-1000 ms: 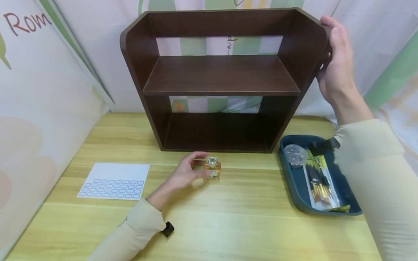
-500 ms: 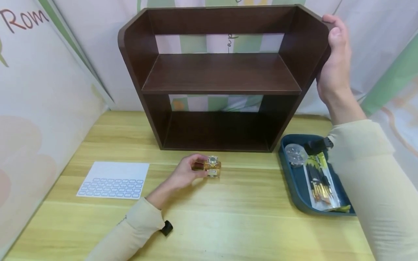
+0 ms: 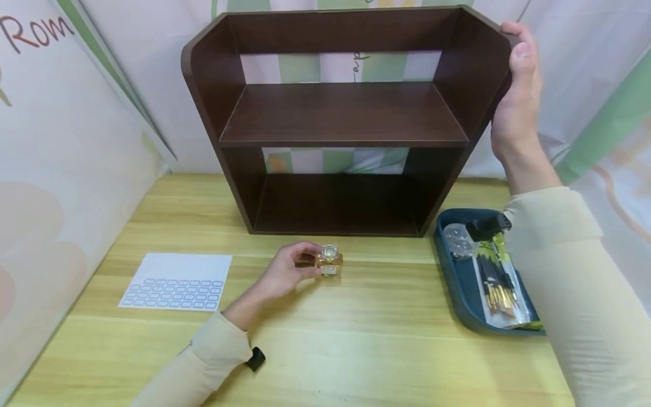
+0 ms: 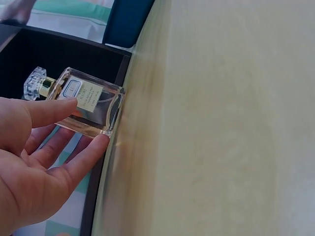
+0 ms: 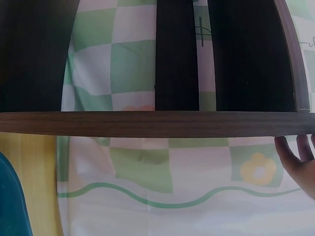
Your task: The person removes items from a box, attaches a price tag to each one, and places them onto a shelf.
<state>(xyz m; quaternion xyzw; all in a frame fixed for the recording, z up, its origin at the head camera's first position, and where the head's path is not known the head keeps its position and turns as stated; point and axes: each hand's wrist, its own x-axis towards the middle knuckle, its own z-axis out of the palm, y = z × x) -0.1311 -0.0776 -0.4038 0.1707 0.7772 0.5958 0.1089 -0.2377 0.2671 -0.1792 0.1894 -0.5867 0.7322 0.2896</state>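
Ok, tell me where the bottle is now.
In the head view, just below centre: the bottle is held by the left hand, in front of the shelf.

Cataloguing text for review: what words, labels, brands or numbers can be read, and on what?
"Rom" on the left wall.
"ap", apparently, sideways, on the patterned cloth behind the brown shelf.
More lettering, right wrist view: unreadable.
Label on the glass bottle: too blurred.
Blue boxes on the white sheet: too small.

Shelf (image 3: 346, 113) is dk brown, btl (image 3: 330, 261) amber, worktop (image 3: 356, 322) yellow wood-grain, tray (image 3: 468, 282) dk blue, sleeves (image 3: 564, 271) cream, backdrop (image 3: 300, 68) grn-&-wht checked.
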